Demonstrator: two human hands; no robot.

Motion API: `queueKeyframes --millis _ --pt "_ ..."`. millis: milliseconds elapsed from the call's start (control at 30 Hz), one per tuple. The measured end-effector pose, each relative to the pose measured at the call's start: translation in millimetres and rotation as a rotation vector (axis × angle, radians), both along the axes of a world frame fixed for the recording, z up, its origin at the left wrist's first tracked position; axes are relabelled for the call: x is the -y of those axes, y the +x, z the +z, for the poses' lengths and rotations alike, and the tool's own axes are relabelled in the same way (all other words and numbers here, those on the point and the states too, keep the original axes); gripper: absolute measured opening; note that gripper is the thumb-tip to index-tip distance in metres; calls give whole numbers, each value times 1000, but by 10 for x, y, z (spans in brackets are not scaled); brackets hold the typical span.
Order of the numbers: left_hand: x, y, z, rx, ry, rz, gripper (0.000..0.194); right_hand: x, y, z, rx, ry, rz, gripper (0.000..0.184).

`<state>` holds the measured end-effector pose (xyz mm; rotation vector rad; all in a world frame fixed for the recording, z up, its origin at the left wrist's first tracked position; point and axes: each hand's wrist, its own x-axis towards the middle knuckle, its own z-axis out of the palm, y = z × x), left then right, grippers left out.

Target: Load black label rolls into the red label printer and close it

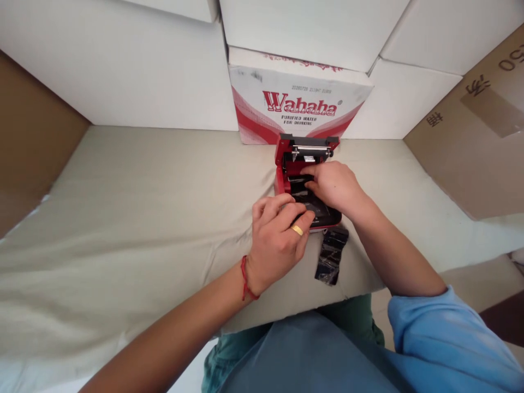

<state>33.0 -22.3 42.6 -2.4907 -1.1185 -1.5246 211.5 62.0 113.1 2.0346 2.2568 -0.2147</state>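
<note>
A small red and black machine (320, 214), printer-like, sits on the cloth-covered surface with its hinged lid (282, 146) raised, showing a roller (311, 152) inside. My left hand (280, 232) is closed over its front left edge, wearing a gold ring and a red string bracelet. Inside the bay lies a black shiny roll (298, 183), like film. The thumb and forefinger of my right hand (333, 185) reach into the bay and grip at the roll's right side; their tips are partly hidden. A crinkled strip of black film (332, 256) lies just in front of the machine.
Behind the machine stands a white and red water carton (301, 103) among white boxes (164, 71). Brown cardboard boxes stand at the left (36, 136) and right (483, 142). A pale wrinkled cloth (143, 207) covers the surface, its front edge near my lap.
</note>
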Motion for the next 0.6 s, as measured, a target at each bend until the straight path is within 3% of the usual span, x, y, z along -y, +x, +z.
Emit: queueKeyframes --millis 200,300,433,533,600 --pt "0 -18 -19 -29 12 -18 15 -4 -126 32 145 14 28 29" --pt "10 -23 -55 -47 40 -36 16 -26 -118 32 133 29 39 29" --pt "26 -22 -99 -59 69 -46 13 140 83 -10 -211 112 161 27" --pt "37 -34 -127 -59 62 -58 16 497 306 -119 -530 313 339 25" --pt "43 -53 -147 -56 54 -75 20 755 443 -235 -617 397 483 24"
